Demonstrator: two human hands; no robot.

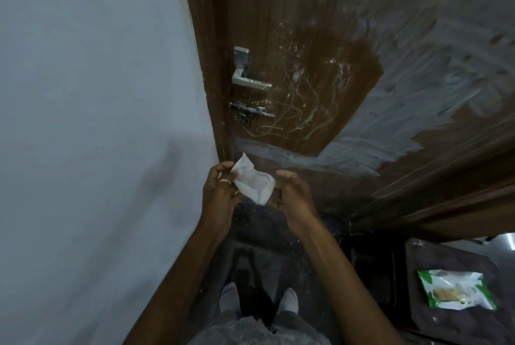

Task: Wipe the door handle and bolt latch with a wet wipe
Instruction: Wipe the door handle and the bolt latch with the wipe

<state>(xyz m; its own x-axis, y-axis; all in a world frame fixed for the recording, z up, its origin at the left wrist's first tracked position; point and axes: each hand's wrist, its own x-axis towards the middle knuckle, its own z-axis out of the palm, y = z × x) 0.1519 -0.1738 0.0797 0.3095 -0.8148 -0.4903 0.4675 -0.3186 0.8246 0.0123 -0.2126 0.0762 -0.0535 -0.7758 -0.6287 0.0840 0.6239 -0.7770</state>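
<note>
So, the wipe (252,181) sits below the handle (249,78) and latch (250,112), pinched in the left hand (220,191). The right hand (294,194) cups its edge (can't tell if it's gripping). I'd fold it into a pad first, then wrap the handle.

The door handle (249,73) is sitting above the bolt latch (251,112); the wet wipe (253,181) is hanging below both, a packet (457,289) lying far right.

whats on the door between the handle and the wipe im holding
Head view: the bolt latch sits between the door handle above it and the wet wipe below; under the latch is only door surface with a grey paint streak.
</note>
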